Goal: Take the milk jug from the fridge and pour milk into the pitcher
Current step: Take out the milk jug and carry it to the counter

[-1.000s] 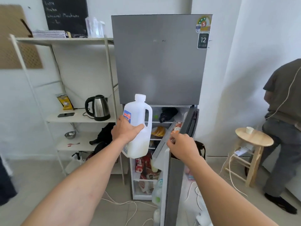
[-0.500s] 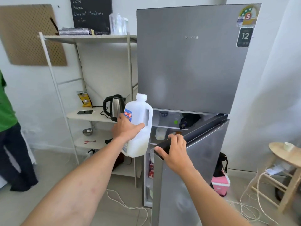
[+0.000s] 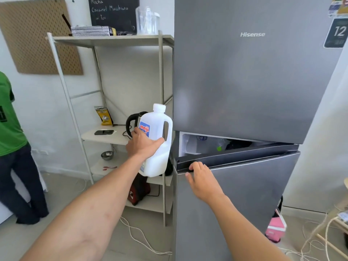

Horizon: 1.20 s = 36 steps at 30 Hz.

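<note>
The left hand (image 3: pixel 144 146) grips the white milk jug (image 3: pixel 158 161) round its body, upright, at 9 o'clock from the lower fridge door (image 3: pixel 244 194); the right hand (image 3: pixel 204 180) curls its fingers over that door's top edge; the door stands slightly ajar; a kettle (image 3: pixel 131 119) sits behind the jug.

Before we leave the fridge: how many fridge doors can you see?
2. The upper door looks shut. The lower door below it stands slightly ajar, and the right hand grips its top edge. None seems hidden.
</note>
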Available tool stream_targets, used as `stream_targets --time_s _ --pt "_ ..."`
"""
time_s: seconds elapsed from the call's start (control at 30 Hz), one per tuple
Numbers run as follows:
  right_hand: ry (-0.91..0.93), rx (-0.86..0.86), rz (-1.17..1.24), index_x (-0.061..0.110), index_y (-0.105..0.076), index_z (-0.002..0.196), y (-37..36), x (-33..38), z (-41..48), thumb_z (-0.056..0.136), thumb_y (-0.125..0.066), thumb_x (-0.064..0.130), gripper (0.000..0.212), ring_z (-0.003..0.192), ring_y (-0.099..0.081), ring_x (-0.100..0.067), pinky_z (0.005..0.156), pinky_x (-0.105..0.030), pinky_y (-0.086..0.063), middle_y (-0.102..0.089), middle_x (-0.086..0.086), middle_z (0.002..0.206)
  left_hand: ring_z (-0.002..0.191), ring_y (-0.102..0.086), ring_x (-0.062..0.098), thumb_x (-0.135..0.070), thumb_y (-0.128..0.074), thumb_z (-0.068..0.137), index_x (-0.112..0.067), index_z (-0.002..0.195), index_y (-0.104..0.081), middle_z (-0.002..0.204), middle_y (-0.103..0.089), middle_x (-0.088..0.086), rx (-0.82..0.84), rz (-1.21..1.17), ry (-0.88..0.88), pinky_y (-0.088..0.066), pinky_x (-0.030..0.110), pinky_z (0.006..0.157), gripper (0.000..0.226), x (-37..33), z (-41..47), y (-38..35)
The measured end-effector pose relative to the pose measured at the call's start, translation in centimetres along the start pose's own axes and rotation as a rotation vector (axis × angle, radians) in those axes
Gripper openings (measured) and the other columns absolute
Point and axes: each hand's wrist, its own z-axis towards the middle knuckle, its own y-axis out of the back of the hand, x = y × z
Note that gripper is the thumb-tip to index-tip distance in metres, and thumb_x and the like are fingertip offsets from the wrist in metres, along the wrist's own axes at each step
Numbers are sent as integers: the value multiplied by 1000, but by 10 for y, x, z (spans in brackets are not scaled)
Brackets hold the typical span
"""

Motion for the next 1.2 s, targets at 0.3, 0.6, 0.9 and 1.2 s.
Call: stream_targets --time_s 0.3,0.6,0.9,1.2 --pt "-70 121 -73 14 -25 150 -20 5 61 99 -42 28 55 143 -21 -21 113 -38 -32 -28 -3 152 106 -60 33 -61 -71 69 -8 131 -38 125 -52 8 21 0 9 -41 35 74 88 16 49 -20" --pt "-199 141 -132 12 -25 150 -37 7 114 96 -45 35 62 132 -35 -26 103 -40 -42 -19 -5 148 110 -59 33 -60 -72 70 -5 133 -37 124 -53 8 49 -8 -10 -39 34 76 90 20 82 -49" --pt "-263 223 -151 13 -17 152 -38 1 150 97 -40 36 64 136 -34 -24 97 -39 -44 -15 -1 155 100 -60 32 -61 -70 68 -7 127 -39 110 -51 2 107 -20 -10 -45 36 75 86 22 96 -72" --pt "-212 254 -194 6 -20 150 -48 -19 177 98 -38 31 61 148 2 -24 120 -44 -13 -2 -3 162 92 -57 28 -59 -71 70 -9 125 -38 104 -45 -1 146 -3 -26 -44 34 71 81 31 105 -81"
